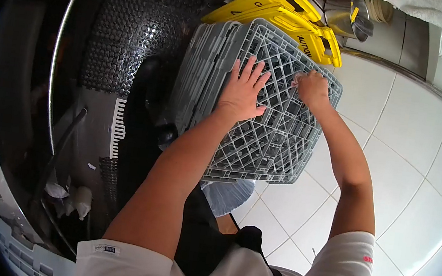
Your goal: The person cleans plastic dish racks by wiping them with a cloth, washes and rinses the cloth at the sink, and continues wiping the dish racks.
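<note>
A stack of grey plastic dish racks (201,75) stands in front of me, and the top rack (273,119) shows its open lattice. My left hand (242,92) lies on that lattice with its fingers spread, near the left side. Close to the rack's right edge, my right hand (313,88) is closed, fingers curled. Something small and clear shows by its fingertips, but I cannot make out what it is. Dark gaps inside the rack hide whatever lies beneath the grid.
Yellow caution signs (280,18) lean behind the racks. A metal container (352,16) sits at the top right. White tiles (410,128) line the right side, with a metal rail (431,92) along them. Black rubber matting (114,42) covers the floor at left.
</note>
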`<state>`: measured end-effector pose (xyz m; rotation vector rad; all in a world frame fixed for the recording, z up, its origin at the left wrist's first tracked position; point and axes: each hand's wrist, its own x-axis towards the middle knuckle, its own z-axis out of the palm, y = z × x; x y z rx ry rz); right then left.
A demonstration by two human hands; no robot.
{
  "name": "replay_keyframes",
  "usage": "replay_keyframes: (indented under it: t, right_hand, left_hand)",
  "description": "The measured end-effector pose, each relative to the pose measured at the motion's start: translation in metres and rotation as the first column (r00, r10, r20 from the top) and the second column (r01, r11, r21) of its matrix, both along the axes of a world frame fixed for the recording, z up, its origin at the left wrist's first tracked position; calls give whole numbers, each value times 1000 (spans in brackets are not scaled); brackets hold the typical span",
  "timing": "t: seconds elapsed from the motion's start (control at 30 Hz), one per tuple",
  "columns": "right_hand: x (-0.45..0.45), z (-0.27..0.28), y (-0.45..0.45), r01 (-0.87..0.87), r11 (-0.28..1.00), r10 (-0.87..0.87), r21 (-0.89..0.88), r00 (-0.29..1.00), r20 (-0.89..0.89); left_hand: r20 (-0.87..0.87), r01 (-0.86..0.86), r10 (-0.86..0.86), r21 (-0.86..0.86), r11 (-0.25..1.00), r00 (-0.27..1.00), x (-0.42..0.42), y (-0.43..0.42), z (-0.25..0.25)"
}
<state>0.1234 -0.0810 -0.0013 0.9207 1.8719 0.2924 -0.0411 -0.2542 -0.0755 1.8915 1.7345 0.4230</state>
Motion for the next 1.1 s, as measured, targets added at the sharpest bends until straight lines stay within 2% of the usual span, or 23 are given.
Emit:
replay_keyframes:
  t: [0.13,0.2,0.23,0.33,0.6,0.73,0.77,0.87,1.0,1.07,1.1]
  right_hand:
    - [-9,-3,-5,75,997,-76,-19,997,-4]
    - [-1,11,-10,133,989,-136,-60,989,-63]
    - [-2,18,-17,143,989,-144,-28,988,-47]
    - [-7,51,-37,194,977,-200,-86,977,-73]
    - [9,25,-16,-28,1000,27,-6,994,-106]
    - [-7,2,-2,21,1000,-19,20,992,-126]
    - [-4,5,-9,-4,999,10,34,982,-187]
    - [17,9,-39,3,991,22,131,982,-187]
    - [62,47,-113,276,958,-236,76,912,-334]
    - [72,86,-166,540,842,-449,-14,685,-574]
    - [87,97,-197,604,797,-507,-26,644,-573]
  left_hand:
    - [-18,4,-4,-15,1000,1000,-1,-2,1]
    - [-26,0,-1,-8,1000,1000,-2,4,3]
    - [-27,-1,0,-11,1000,1000,-2,4,2]
    - [-36,16,-17,-14,1000,999,0,-1,3]
    - [-35,19,-20,-23,1000,999,-3,2,5]
    - [-19,12,-12,-6,1000,1000,-2,1,2]
    - [-16,8,-9,-3,1000,1000,-1,1,1]
    - [-43,16,-16,-8,1000,999,0,1,1]
    - [-120,23,-24,-3,1000,993,1,0,3]
    - [-175,48,-55,-43,998,983,3,2,6]
    - [-201,59,-73,-74,996,977,3,3,11]
